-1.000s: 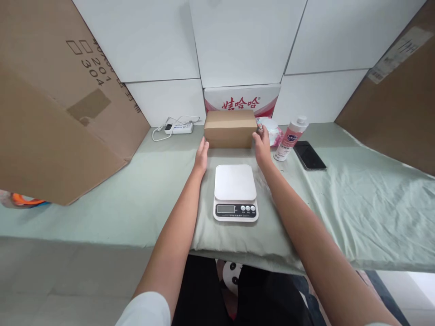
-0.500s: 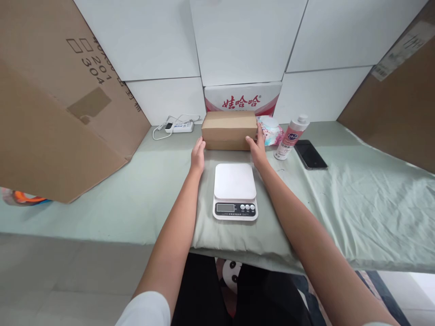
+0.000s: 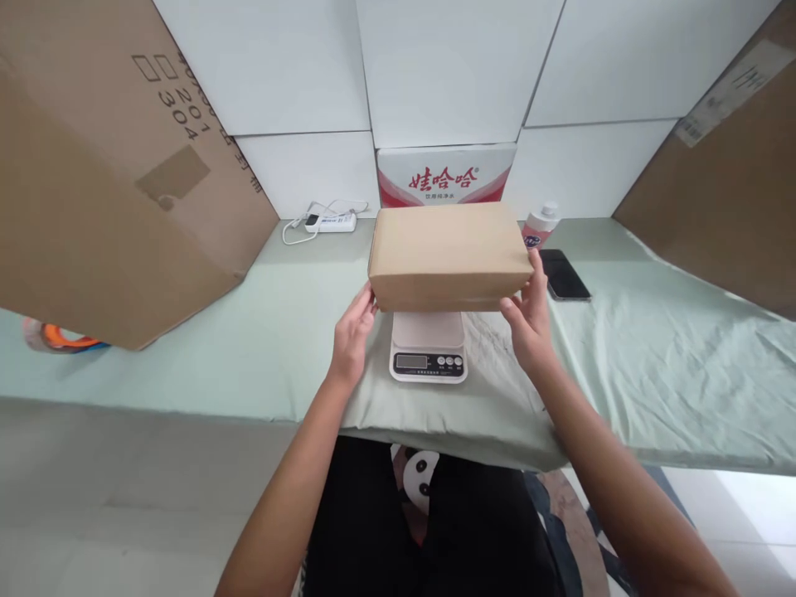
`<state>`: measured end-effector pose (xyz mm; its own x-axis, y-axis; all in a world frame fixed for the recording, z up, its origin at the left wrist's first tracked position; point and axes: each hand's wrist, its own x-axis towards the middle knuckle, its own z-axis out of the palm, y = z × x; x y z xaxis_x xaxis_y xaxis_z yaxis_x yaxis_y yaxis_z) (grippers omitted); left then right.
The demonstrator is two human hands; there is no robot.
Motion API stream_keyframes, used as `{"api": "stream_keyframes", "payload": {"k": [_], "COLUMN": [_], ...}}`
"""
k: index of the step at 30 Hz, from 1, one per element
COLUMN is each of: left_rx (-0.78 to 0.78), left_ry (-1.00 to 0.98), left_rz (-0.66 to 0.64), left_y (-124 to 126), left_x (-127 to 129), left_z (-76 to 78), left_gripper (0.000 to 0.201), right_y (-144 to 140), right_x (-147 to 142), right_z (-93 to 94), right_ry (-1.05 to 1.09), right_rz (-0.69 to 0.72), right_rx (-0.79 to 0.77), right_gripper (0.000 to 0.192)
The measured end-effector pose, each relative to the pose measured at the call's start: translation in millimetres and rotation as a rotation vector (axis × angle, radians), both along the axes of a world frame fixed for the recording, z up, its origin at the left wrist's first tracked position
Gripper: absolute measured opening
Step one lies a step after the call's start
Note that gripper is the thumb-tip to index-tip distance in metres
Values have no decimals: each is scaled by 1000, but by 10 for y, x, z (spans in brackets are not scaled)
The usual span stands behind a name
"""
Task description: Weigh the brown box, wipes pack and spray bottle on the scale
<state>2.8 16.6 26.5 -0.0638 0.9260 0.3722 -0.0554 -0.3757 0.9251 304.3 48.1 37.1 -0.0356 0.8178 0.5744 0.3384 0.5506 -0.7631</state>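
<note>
A plain brown cardboard box (image 3: 451,249) is held up between my two hands, over the back part of a white kitchen scale (image 3: 428,344). My left hand (image 3: 353,336) presses against the box's left end, fingers partly hidden behind its lower corner. At the right end, my right hand (image 3: 528,319) grips the box with the thumb on the front face and fingers round the side. The scale lies on the green cloth, its dark display and buttons facing me; the box hides the rear of its platform.
A white power strip (image 3: 332,222) with a cable lies at the back left. Behind the box stands a white and red carton (image 3: 398,174). A bottle (image 3: 541,224) and a phone (image 3: 565,275) are at the right. Large cardboard sheets flank both sides; tape rolls (image 3: 59,337) lie far left.
The brown box has been lifted off the cloth and brought toward me, over the scale. Both hands moved with it, and it now covers the floral packet behind it.
</note>
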Motion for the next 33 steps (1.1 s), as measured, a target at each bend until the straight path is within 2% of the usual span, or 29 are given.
{"api": "stream_keyframes", "payload": {"k": [4,11,20,24,27,33], "left_rx": [-32,-20,31,106,105,56], "left_ry": [-23,-19,8,3,-13,-16], "left_rz": [40,56,70,170,237,183], "left_y": [-322,-402,-428,-413,-399,-379], "left_x": [28,38,70,51,29,19], "left_z": [-172,-292,-313,-286,-275,-323], "left_gripper": [73,73,72,68,65,66], "right_y": [-269,-310,-324,-280,-245,-255], "right_x": [-35,-104,-105,-45,16,24], "right_z": [-147,-379,-357,-379,-391,-382], "right_ry": [29,86,115,210,290,307], "right_rz": [-12,-3,-7,-112,-186,-158], "right_rx": [-22,-75,-100,-3,36,3], "right_gripper": [86,80,78,76,73,75]}}
